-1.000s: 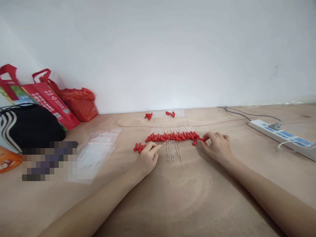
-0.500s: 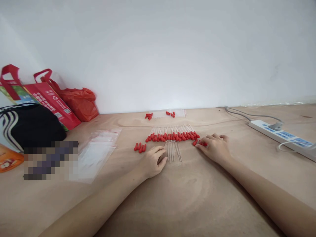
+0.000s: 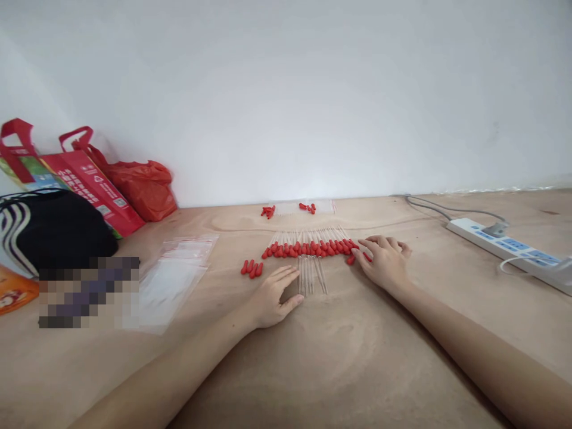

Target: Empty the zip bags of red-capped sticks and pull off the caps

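A row of glass droppers with red rubber bulbs point(image 3: 313, 248) lies across the table, the thin tips pointing to the wall. In front of it lie several bare glass tubes point(image 3: 315, 277), pointing towards me. My left hand point(image 3: 276, 296) rests just left of these tubes, thumb and fingers apart. Several loose red bulbs point(image 3: 252, 269) lie beyond that hand. At the right end of the row, my right hand point(image 3: 384, 260) hovers over or touches a couple of red bulbs point(image 3: 351, 260), fingers spread; the hand partly covers them.
Clear zip bags point(image 3: 179, 274) lie on the left. Behind them stand a black drawstring bag point(image 3: 67, 229), a red carrier bag point(image 3: 96, 182) and a red plastic bag point(image 3: 145, 187). Another clear bag point(image 3: 286, 207) with red bulbs lies near the wall. A power strip point(image 3: 504, 241) with cables is on the right.
My left thumb has moved away from the fingers, widening the gap. My right fingers have lifted and spread, showing more of the red bulbs beneath. The view has shifted slightly.
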Motion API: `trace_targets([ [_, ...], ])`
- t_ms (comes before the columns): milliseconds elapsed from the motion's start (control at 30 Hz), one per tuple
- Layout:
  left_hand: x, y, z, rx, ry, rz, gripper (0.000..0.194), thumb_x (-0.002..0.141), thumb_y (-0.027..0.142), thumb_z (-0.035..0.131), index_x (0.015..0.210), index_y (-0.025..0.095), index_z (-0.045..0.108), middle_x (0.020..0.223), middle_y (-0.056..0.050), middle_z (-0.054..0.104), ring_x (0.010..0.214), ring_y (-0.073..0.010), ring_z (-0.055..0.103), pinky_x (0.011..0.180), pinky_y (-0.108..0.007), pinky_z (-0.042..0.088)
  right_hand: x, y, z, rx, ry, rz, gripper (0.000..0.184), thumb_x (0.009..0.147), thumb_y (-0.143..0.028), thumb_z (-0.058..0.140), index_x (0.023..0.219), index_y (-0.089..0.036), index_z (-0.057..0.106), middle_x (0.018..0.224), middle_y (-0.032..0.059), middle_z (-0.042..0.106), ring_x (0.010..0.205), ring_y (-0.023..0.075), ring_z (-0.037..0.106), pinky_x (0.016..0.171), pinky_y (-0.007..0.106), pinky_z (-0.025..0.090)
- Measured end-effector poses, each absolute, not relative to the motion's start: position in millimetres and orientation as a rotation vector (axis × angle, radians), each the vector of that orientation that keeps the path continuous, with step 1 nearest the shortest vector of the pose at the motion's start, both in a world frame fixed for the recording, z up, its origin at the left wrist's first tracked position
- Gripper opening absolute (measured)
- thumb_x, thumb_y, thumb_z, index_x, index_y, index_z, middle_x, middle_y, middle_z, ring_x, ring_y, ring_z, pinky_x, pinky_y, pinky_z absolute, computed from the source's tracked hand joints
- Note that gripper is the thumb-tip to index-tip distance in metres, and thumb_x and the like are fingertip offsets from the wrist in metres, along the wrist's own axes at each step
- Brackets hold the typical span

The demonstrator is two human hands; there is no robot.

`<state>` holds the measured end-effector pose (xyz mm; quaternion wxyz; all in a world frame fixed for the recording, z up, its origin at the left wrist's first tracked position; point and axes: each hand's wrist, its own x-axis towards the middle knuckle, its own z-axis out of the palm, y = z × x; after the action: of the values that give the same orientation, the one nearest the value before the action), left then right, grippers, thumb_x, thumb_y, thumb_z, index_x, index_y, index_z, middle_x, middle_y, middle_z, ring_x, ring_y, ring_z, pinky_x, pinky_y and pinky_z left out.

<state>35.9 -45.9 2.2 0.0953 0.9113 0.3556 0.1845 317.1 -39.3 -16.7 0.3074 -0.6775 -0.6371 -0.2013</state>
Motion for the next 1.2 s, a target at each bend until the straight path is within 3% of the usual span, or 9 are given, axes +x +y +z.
trace_targets([
  [433, 35.6, -48.1, 3.0, 2.701, 1.099, 0.581, 0.05, 0.078, 0.036, 0.051, 0.121, 0.01, 0.046, 0.125, -0.015, 0.05, 0.118, -0.0254, 0.044, 0.097, -0.043, 0.039, 317.1, -27.4, -18.0, -1.9, -1.589, -0.343, 0.029, 0.081, -0.039, 0.043, 0.081, -0.024, 0.068, 0.095, 0.0056, 0.061, 0.093, 0.0246, 0.046, 0.085, 0.048, 0.022],
  [600, 35.3, -49.7, 2.0, 2.689, 1.102, 0.587, 0.056, 0.079, 0.036, 0.051, 0.127, 0.011, 0.038, 0.127, -0.015, 0.046, 0.119, -0.0247, 0.042, 0.099, -0.042, 0.038, 316.7, -32.5, -18.3, -1.693, -1.478, -0.394, 0.028, 0.081, -0.042, 0.045, 0.084, -0.025, 0.067, 0.093, 0.0057, 0.06, 0.09, 0.0233, 0.046, 0.083, 0.045, 0.025],
  [767, 33.7, -49.7, -1.0, 2.794, 1.114, 0.769, 0.064, 0.08, 0.035, 0.051, 0.135, 0.015, 0.025, 0.138, -0.014, 0.031, 0.128, -0.0267, 0.027, 0.103, -0.044, 0.031, 301.0, -49.5, -13.2, -1.34, -1.801, -0.381, 0.02, 0.082, -0.033, 0.048, 0.09, -0.03, 0.066, 0.093, 0.0033, 0.059, 0.09, 0.0199, 0.048, 0.082, 0.04, 0.027],
  [900, 34.3, -49.6, 1.1, 2.975, 1.099, 0.926, 0.053, 0.083, 0.033, 0.048, 0.132, 0.016, 0.033, 0.139, -0.014, 0.028, 0.13, -0.0287, 0.022, 0.103, -0.047, 0.029, 280.5, -62.6, -10.3, -1.142, -1.999, -0.35, 0.019, 0.082, -0.029, 0.05, 0.091, -0.032, 0.066, 0.094, 0.0022, 0.059, 0.091, 0.019, 0.047, 0.085, 0.042, 0.027],
  [1033, 37.9, -48.3, 0.6, 3.108, 1.024, 0.999, 0.036, 0.084, 0.031, 0.048, 0.118, 0.018, 0.05, 0.125, -0.011, 0.049, 0.123, -0.0272, 0.036, 0.103, -0.051, 0.025, 263.3, -69.9, -11.4, -1.023, -2.073, -0.345, 0.02, 0.08, -0.026, 0.052, 0.094, -0.035, 0.065, 0.095, 0.0005, 0.059, 0.095, 0.0191, 0.047, 0.089, 0.044, 0.025],
  [1100, 39.9, -47.2, -1.9, 3.106, 0.951, 1.022, 0.023, 0.086, 0.027, 0.046, 0.104, 0.019, 0.059, 0.105, -0.006, 0.063, 0.108, -0.022, 0.052, 0.104, -0.051, 0.023, 257.7, -72.1, -11.6, -0.985, -2.097, -0.354, 0.021, 0.08, -0.025, 0.053, 0.094, -0.036, 0.064, 0.094, -0.0003, 0.059, 0.096, 0.0187, 0.047, 0.091, 0.045, 0.024],
  [1200, 42.3, -46.3, -5.2, 3.076, 0.882, 1.032, 0.02, 0.087, 0.022, 0.043, 0.089, 0.018, 0.062, 0.08, -0.001, 0.069, 0.086, -0.0155, 0.062, 0.104, -0.048, 0.025, 252.4, -74.7, -10.1, -0.986, -2.125, -0.352, 0.02, 0.08, -0.025, 0.053, 0.093, -0.034, 0.064, 0.093, -0.0004, 0.06, 0.095, 0.0182, 0.048, 0.093, 0.046, 0.022],
])
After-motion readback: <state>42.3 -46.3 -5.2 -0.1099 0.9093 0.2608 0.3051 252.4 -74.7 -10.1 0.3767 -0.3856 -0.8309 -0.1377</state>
